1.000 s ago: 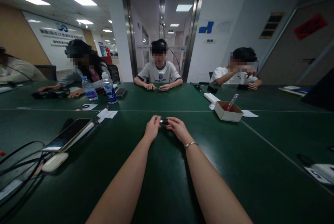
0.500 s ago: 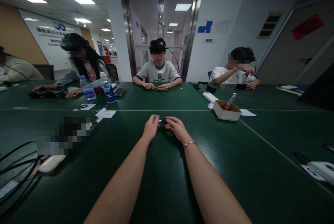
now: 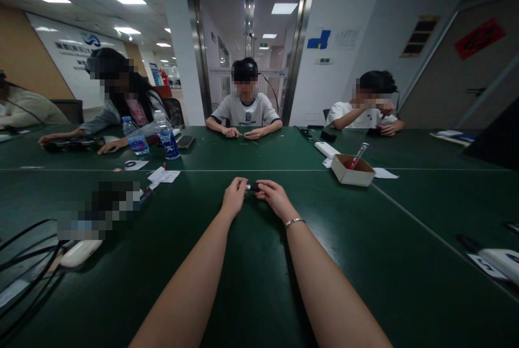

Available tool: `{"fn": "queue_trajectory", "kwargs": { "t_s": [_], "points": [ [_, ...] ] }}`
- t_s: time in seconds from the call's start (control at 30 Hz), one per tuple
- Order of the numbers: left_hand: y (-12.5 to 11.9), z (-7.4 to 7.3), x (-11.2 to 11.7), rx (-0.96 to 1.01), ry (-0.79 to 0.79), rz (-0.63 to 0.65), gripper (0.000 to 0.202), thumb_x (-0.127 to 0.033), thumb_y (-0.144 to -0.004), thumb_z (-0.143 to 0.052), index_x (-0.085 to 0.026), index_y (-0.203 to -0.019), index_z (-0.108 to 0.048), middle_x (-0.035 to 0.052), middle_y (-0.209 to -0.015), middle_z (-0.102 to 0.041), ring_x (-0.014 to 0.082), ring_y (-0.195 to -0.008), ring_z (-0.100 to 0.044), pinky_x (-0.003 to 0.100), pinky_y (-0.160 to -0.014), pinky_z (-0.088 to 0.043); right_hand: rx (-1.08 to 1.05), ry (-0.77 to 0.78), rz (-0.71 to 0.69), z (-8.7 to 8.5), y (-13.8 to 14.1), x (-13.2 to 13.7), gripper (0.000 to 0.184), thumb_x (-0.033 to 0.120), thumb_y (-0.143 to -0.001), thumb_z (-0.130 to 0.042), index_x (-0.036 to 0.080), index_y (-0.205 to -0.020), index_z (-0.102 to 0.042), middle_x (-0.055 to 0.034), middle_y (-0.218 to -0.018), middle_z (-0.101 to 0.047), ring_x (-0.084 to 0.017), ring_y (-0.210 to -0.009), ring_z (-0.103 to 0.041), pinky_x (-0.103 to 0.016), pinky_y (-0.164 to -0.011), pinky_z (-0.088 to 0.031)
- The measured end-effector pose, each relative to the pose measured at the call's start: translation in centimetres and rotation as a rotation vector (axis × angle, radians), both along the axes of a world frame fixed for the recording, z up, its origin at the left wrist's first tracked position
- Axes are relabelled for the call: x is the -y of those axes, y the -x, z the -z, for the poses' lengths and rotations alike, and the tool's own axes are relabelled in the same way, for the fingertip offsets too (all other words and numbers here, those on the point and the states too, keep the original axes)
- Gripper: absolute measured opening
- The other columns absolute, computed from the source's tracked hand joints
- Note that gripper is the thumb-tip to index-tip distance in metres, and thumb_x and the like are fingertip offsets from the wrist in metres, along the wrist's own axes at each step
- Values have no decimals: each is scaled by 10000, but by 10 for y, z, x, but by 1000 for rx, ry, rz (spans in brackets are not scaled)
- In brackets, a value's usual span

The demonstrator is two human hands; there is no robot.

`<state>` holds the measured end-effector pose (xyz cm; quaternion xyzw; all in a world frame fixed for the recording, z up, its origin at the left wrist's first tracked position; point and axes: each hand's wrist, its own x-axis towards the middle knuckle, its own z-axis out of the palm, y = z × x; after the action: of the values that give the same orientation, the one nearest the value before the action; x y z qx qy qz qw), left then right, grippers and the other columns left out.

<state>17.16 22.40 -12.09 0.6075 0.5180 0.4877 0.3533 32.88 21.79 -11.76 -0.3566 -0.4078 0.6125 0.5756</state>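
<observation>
Above the middle of the green table (image 3: 259, 261), my left hand (image 3: 234, 196) and my right hand (image 3: 275, 198) face each other with fingers pinched. Between them runs a small black stick with a silver end (image 3: 252, 187), much like a USB drive. The fingertips of my left hand close on its silver end. My right hand pinches the black end and wears a silver bracelet (image 3: 294, 222) at the wrist. Fingers cover both ends of the stick, so its exact kind is hard to make out.
Right of my hands stands an open cardboard box (image 3: 352, 171) with a red-and-clear tube (image 3: 359, 154). Two water bottles (image 3: 165, 134), a phone (image 3: 185, 141) and paper slips (image 3: 163, 175) lie or stand left. Black cables (image 3: 30, 261) run at left. Several people sit across the table.
My hands stay in nearly the same place, still holding the stick. Its exposed end looks more silver now, where it looked white before. The person at left has shifted slightly left.
</observation>
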Motion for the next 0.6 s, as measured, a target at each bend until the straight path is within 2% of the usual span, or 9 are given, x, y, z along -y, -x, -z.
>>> {"fn": "queue_trajectory", "kwargs": {
  "t_s": [0.17, 0.3, 0.43, 0.53, 0.6],
  "points": [
    [0, -3, 2, -8, -14, -3, 255, -298, -858, -471, -189, -1034, -620, 39, -833, -611, 128, -651, -542, 218, -568, -414, 3, -4, -8, 0, 0, 0, 258, 203, -667, -809, 126, -883, -691, -47, -717, -678, -125, -606, -640, -221, -599, -533],
    [0, -1, 1, 33, 27, 15, 308, -400, -891, -433, -186, -1022, -610, 23, -742, -581, 123, -599, -522, 207, -522, -390, 8, 3, 1, -1, 0, 1, 230, 195, -680, -795, 129, -877, -696, -43, -715, -675, -126, -605, -641, -226, -596, -536],
    [-1, 1, 0, 64, 19, 10, 292, -330, -867, -476, -187, -1099, -579, 34, -832, -593, 106, -588, -521, 202, -523, -403, 9, 2, 2, -2, 0, 2, 222, 187, -681, -786, 131, -876, -698, -39, -707, -676, -119, -600, -640, -215, -601, -535],
    [-1, -1, 1, 47, 36, 28, 282, -343, -881, -458, -187, -1074, -593, 32, -795, -590, 115, -603, -525, 203, -532, -411, 16, 1, 3, -2, 0, 2, 218, 190, -679, -789, 137, -871, -701, -33, -706, -672, -123, -603, -640, -221, -592, -535],
    [-1, -3, 2, 17, 12, 19, 259, -307, -862, -493, -187, -1063, -605, 43, -837, -604, 116, -630, -532, 202, -548, -416, 17, -2, 5, -2, 0, 2, 220, 193, -675, -793, 139, -866, -700, -33, -711, -673, -124, -599, -638, -227, -587, -536]
  ]
}}
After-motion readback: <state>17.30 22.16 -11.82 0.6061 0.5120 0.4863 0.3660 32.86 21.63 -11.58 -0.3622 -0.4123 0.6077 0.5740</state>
